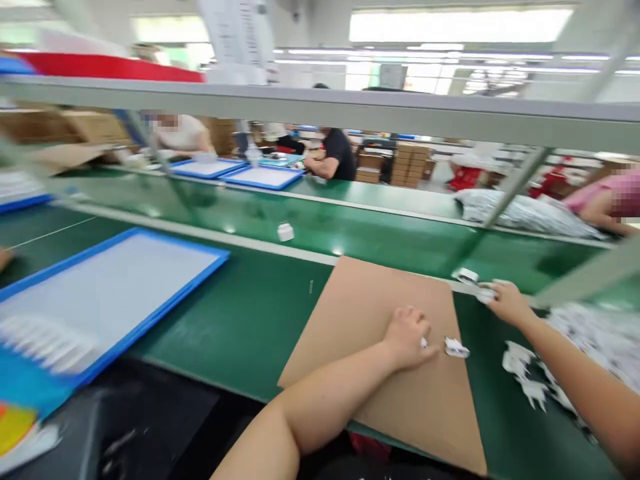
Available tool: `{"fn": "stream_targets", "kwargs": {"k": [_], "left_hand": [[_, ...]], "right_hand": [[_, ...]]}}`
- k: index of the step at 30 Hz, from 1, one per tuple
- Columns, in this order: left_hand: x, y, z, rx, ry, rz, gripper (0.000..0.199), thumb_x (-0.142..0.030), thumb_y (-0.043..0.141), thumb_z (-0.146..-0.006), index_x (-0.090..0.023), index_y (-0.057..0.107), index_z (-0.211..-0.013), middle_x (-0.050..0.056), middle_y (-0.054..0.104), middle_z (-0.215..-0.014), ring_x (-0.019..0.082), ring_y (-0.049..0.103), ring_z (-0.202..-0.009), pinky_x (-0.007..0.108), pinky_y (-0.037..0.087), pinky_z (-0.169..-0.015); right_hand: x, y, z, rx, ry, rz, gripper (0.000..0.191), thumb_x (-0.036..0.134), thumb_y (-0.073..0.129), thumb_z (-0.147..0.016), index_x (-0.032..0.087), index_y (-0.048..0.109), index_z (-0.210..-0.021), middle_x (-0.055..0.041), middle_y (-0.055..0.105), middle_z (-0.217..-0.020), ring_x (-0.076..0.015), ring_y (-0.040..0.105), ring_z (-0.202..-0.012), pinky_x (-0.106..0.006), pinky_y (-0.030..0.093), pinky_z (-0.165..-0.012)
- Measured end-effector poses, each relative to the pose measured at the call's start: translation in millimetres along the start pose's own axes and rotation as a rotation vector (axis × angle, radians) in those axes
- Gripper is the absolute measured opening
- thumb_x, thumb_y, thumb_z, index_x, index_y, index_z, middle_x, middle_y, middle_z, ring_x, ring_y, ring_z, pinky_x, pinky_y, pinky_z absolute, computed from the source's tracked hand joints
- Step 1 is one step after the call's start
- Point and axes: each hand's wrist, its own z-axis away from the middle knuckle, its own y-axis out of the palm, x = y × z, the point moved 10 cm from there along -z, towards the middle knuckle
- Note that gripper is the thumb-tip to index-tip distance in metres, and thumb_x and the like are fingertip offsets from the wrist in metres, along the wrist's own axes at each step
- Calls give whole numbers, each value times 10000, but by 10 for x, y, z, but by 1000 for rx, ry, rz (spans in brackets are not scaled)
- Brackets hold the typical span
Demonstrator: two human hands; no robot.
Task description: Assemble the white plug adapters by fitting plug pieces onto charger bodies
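Can't read any text, label, brand or number here. On the white sheet [237, 40] above the shelf rail [320, 103]: rows of print-like marks, too blurred to yield a single character. On the green bench [210, 320], left of the cardboard [370, 307]: small pale mark [311, 287], illegible.

Flat brown cardboard sheet [360, 313] lying askew, small white part [456, 347] at the sheet's right edge, blurred white piece [485, 294] held just beyond its far right corner, mostly hidden white bit [424, 343] over its right half

Silvery bag [530, 215] on the far bench [395, 199], stacked cartons [409, 163] beyond
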Motion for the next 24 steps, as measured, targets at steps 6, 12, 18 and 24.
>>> {"fn": "stream_targets", "kwargs": {"k": [6,12,18,24], "left_hand": [[239,-30,94,-74,-178,81,280,-362,744,-901,-221,711,-1141,114,641,-1321,323,513,-1269,499,409,-1101],[301,-123,126,-185,-192,196,269,-427,592,-1004,-194,726,-1014,97,720,-1106,264,589,-1108,429,437,-1017],[480,-178,206,-290,-321,388,577,-622,401,-1014,-181,713,-813,99,723,-892,235,657,-935,367,508,-890],[517,-441,163,-388,-346,225,629,-731,459,-894,-189,763,-801,156,670,-1217,339,641,-1189,477,500,-1083]], "right_hand": [[69,239,980,186,139,-305,205,167,601,-890,153,735,-1044,-114,727,-1028,-245,672,-971,-343,506,-871],[879,375,1407,398,-64,-564,187,152,563,-870,196,678,-1012,-62,698,-950,-208,641,-842,-309,485,-775],[686,362,1129,118,74,-675,155,151,625,-831,170,730,-944,-87,641,-976,-203,602,-802,-329,483,-766],[795,404,1273,23,101,-763,110,178,800,-774,208,798,-879,-42,736,-858,-217,651,-872,-308,475,-812]]}}
